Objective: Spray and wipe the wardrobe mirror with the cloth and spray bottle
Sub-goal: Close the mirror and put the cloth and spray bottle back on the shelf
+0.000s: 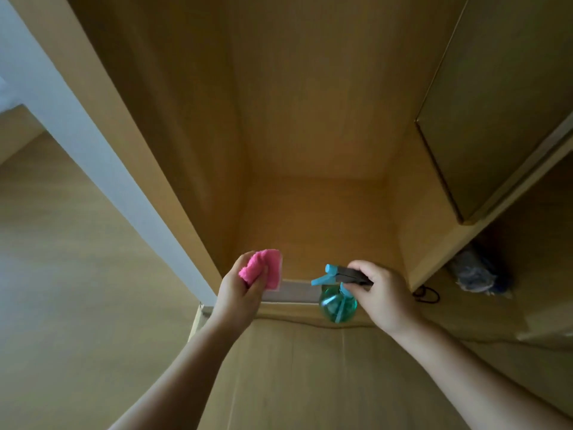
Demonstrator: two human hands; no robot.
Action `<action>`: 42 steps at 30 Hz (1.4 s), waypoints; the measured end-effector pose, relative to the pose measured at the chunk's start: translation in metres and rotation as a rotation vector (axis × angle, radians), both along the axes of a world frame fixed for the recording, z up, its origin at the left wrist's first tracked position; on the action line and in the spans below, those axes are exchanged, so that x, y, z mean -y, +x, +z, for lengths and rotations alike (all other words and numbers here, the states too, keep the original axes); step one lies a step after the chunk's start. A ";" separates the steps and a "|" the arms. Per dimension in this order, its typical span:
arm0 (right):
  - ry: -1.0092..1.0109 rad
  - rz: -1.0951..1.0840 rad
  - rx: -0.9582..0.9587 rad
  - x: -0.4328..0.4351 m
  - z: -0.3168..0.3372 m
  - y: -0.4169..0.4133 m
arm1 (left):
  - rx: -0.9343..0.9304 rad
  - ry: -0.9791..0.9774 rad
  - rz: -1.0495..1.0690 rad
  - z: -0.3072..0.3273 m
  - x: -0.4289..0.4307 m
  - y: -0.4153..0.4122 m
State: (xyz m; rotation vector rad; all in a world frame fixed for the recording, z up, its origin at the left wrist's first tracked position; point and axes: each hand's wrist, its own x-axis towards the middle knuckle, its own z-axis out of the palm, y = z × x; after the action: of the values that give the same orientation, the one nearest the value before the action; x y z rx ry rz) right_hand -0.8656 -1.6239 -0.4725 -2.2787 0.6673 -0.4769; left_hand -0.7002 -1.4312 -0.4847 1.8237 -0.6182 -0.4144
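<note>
My left hand (pixel 238 293) is shut on a bunched pink cloth (pixel 263 265), held at the front lower edge of an open wooden wardrobe (pixel 316 150). To its right, my right hand (pixel 381 293) grips the grey and blue spray head of a teal see-through spray bottle (pixel 338 302). The nozzle points left toward the cloth. Both hands hover just above the wardrobe's grey bottom rail (pixel 297 290). I cannot tell which surface is the mirror; a pale panel edge (pixel 93 144) slants down the left side.
The wardrobe compartment ahead holds nothing. On the right a closed wooden door panel (pixel 496 119) juts out. Below it lie a bluish bundle of fabric (pixel 477 274) and a thin black cord (pixel 428 294). Wood flooring (pixel 77 274) spreads to the left.
</note>
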 end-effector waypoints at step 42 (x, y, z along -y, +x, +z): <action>-0.275 -0.239 -0.112 0.131 -0.516 0.017 | 0.068 -0.048 -0.226 -0.471 0.111 0.012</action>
State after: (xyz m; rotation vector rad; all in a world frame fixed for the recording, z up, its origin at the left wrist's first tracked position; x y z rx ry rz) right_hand -0.8485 -1.7553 -0.9883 -2.5098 0.9899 -0.5872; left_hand -0.6880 -1.5424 -0.9553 1.7342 -0.8790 -0.4855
